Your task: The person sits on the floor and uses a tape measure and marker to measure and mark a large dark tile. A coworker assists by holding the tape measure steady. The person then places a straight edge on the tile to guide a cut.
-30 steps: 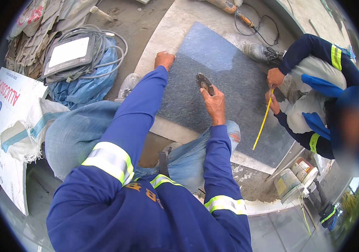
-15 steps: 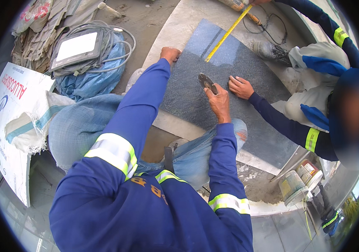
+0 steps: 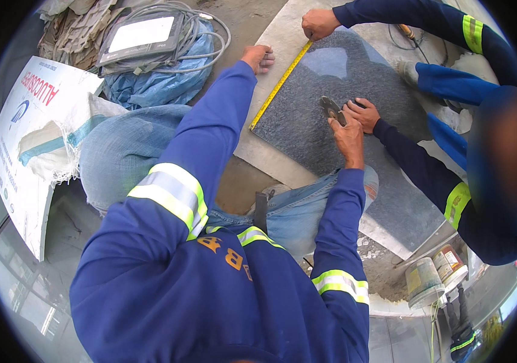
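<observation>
My left hand (image 3: 260, 59) is over the pale board (image 3: 252, 145), just left of a yellow tape measure (image 3: 279, 85), fingers bent and apart with nothing visible in them. My right hand (image 3: 347, 136) grips a dark toothed cutting disc (image 3: 331, 106) over the dark speckled stone slab (image 3: 295, 115). The tape runs along the slab's left edge. A co-worker's upper hand (image 3: 322, 24) holds its far end at the slab's corner, and that person's other hand (image 3: 364, 116) rests on the slab beside my right hand, partly behind it.
The co-worker (image 3: 494, 230) crouches at the right. A corded tool (image 3: 406, 31) lies behind the slab. A device with coiled cable (image 3: 140, 36) sits on blue plastic (image 3: 149, 91). A printed white panel (image 3: 32, 145) leans at the left; two buckets (image 3: 425, 284) stand lower right.
The co-worker's tape has swung across the slab to its left edge. My left hand has come off the slab's edge, and my right hand with the disc has moved rightward and slightly up.
</observation>
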The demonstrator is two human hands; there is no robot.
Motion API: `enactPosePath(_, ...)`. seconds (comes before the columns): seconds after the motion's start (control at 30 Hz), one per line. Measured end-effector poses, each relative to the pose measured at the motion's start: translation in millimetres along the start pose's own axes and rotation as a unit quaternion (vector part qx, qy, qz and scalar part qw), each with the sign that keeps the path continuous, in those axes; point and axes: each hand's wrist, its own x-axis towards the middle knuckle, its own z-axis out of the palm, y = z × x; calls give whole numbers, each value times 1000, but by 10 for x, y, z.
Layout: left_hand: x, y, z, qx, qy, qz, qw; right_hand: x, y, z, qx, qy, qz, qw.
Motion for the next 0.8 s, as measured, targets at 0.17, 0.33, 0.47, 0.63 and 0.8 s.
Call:
enactPosePath(0.17, 50, -160, 65, 2, -1, -20, 1000, 17, 5, -75, -29, -40, 49, 998)
enactPosePath(0.33, 69, -165, 74, 8, 2, -26, 1000, 45, -29, -83, -42, -51, 72, 995)
enactPosePath(0.47, 63, -144, 61, 9, 0, -19, 1000, 80, 6, -69, -39, -73, 87, 993)
enactPosePath(0.63, 47, -166, 79, 8, -2, -15, 1000, 85, 88, -14, -32, -47, 62, 996)
enactPosePath(0.8, 51, -182, 89, 9, 0, -14, 1000, 106, 54, -19, -31, -48, 68, 996)
